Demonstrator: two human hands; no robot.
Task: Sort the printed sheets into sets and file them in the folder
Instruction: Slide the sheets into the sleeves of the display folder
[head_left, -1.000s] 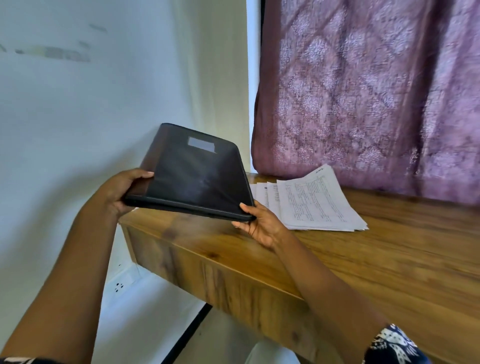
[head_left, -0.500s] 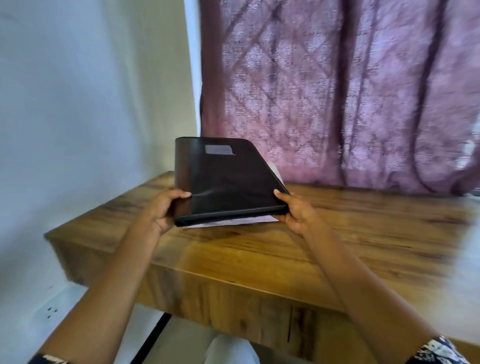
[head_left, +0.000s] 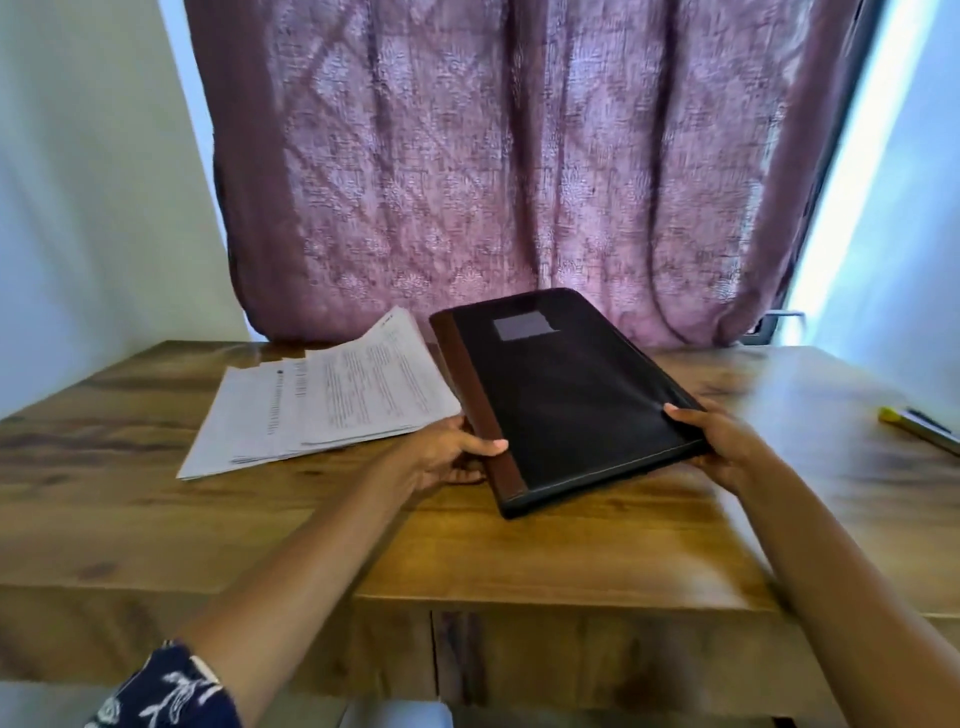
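Note:
A closed black folder (head_left: 566, 400) with a brown spine and a grey label sits tilted over the wooden table (head_left: 519, 551), its near edge low and its far end raised. My left hand (head_left: 447, 457) grips the spine side, thumb on top. Holding the right near corner is my right hand (head_left: 727, 447), thumb on the cover. A fanned stack of printed sheets (head_left: 322, 410) lies on the table just left of the folder.
A yellow-capped pen (head_left: 919, 428) lies at the table's right edge. A purple patterned curtain (head_left: 493, 166) hangs behind the table. White walls stand left and right. The table's front edge runs below my forearms.
Both hands have carried the folder from above the sheets to the right of them, uncovering the stack. The view has swung right, bringing the pen into sight.

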